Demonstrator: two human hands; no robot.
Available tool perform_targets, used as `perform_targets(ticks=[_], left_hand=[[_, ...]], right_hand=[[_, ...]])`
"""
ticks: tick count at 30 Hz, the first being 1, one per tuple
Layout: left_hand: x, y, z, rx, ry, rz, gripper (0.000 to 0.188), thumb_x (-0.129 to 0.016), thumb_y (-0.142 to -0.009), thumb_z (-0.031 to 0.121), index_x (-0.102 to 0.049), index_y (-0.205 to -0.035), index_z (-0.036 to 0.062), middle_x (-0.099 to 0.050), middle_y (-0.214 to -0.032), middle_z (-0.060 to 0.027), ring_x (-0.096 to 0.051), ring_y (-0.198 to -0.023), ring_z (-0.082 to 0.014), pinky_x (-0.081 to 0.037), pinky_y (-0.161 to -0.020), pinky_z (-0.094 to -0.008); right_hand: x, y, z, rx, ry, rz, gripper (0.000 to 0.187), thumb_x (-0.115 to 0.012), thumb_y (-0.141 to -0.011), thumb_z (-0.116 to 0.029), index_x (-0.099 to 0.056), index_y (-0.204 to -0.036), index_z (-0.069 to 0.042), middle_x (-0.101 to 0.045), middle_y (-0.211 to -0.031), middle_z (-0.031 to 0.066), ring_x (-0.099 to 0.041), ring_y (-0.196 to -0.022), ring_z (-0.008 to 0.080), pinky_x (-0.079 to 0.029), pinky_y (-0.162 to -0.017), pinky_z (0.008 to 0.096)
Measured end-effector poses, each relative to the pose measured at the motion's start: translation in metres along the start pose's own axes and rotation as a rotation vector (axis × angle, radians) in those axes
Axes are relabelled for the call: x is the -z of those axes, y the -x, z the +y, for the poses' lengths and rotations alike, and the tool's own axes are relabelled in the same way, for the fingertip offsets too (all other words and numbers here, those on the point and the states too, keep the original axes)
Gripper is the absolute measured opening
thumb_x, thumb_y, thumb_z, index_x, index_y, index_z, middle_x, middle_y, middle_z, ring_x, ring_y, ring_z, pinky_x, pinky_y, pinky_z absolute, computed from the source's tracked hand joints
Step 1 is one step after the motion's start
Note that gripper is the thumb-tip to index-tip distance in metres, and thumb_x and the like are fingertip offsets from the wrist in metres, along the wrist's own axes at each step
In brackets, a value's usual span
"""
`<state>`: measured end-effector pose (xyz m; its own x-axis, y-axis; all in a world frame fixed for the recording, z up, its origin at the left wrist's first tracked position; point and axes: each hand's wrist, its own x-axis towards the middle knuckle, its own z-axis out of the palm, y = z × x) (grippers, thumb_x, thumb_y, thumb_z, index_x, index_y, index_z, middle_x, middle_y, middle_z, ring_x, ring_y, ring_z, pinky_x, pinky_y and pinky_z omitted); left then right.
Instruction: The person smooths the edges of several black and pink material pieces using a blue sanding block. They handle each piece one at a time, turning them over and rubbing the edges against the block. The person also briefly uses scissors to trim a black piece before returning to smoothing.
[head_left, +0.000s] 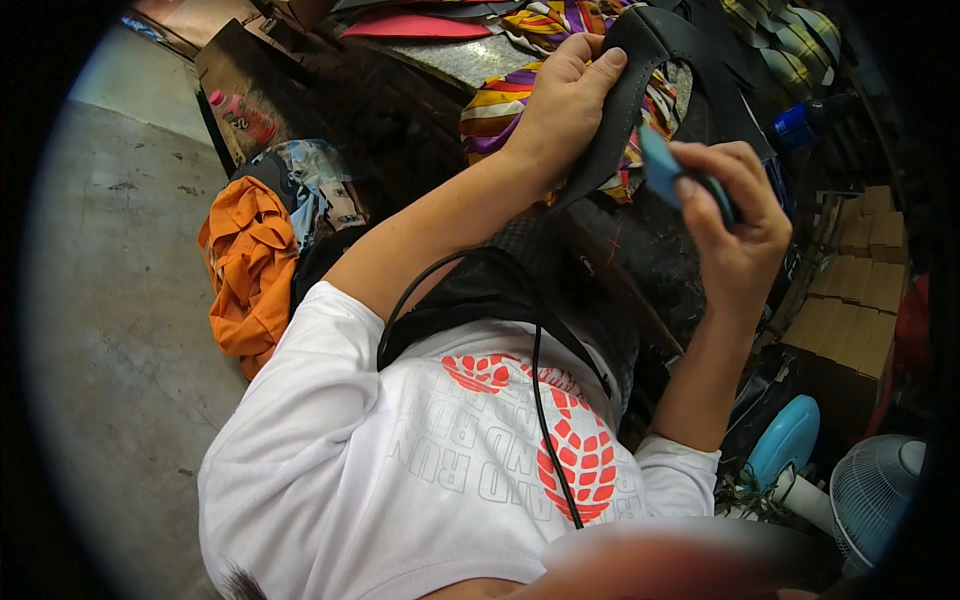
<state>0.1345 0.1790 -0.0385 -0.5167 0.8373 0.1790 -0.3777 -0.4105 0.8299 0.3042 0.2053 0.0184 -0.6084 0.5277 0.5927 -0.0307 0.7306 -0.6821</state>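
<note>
My left hand (570,105) is closed on a black leather-like piece (610,135) with a line of stitching or small holes along its edge and a curved opening; it looks like a shoe upper. The thumb presses on its face. My right hand (735,215) grips a small flat blue-teal pad (658,168) with a dark underside, held between thumb and fingers; its exact kind does not show. The pad is close to the right edge of the black piece; whether they touch, I cannot tell. A colourful striped cloth (490,112) lies beneath the black piece.
A pink bottle (242,115) and bunched orange cloth (250,270) are on the left. Red and dark flat pieces (415,24) lie at the far side. At right are a blue can (795,127), brown boxes (845,310), a round blue object (783,440) and a fan (880,500).
</note>
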Motion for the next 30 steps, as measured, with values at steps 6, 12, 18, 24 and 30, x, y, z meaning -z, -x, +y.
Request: perform_targets(ticks=[6,12,18,24,30], left_hand=[[0.001,-0.010,-0.017,-0.081,0.061,-0.087,0.018,-0.054,-0.102,0.019,-0.055,-0.108,0.0020,-0.064,-0.087,-0.0020,-0.059,-0.071,-0.0046,-0.050,-0.062,-0.0196],[0.009,-0.020,-0.020,-0.094,0.029,-0.090,0.018,-0.053,-0.102,0.018,-0.055,-0.108,0.0020,-0.064,-0.086,-0.0019,-0.059,-0.070,-0.0039,-0.049,-0.059,-0.0193],[0.008,-0.021,-0.021,-0.107,-0.016,-0.061,0.017,-0.054,-0.101,0.018,-0.055,-0.107,0.0019,-0.064,-0.086,-0.0028,-0.059,-0.066,-0.0046,-0.049,-0.058,-0.0195],[0.013,-0.034,-0.025,-0.088,-0.022,0.031,0.019,-0.054,-0.101,0.017,-0.053,-0.106,-0.0005,-0.063,-0.085,-0.0053,-0.060,-0.067,-0.0080,-0.051,-0.057,-0.0228],[0.007,-0.048,-0.040,-0.042,0.129,0.127,0.018,-0.052,-0.100,0.014,-0.051,-0.110,-0.0016,-0.063,-0.087,-0.0085,-0.061,-0.068,-0.0118,-0.053,-0.059,-0.0268]], right_hand=[[-0.009,-0.004,0.007,-0.003,0.079,0.029,0.027,-0.067,-0.076,0.004,-0.073,-0.101,-0.001,-0.063,-0.087,0.0074,-0.062,-0.083,0.0146,-0.049,-0.075,0.0260],[-0.001,0.006,-0.002,0.050,-0.003,-0.175,0.035,-0.066,-0.066,0.006,-0.074,-0.099,-0.003,-0.060,-0.085,0.0071,-0.061,-0.078,0.0168,-0.049,-0.071,0.0263],[0.004,-0.001,0.001,0.016,0.052,-0.011,0.028,-0.067,-0.073,0.002,-0.073,-0.100,-0.001,-0.062,-0.086,0.0071,-0.061,-0.078,0.0141,-0.049,-0.070,0.0253],[-0.011,0.005,0.003,0.146,0.168,-0.002,0.029,-0.076,-0.074,-0.001,-0.074,-0.103,-0.005,-0.063,-0.084,0.0073,-0.063,-0.074,0.0157,-0.051,-0.065,0.0261],[-0.020,0.007,0.011,0.244,0.445,0.131,0.033,-0.080,-0.069,-0.002,-0.075,-0.100,-0.011,-0.059,-0.080,0.0041,-0.060,-0.068,0.0163,-0.048,-0.059,0.0277]])
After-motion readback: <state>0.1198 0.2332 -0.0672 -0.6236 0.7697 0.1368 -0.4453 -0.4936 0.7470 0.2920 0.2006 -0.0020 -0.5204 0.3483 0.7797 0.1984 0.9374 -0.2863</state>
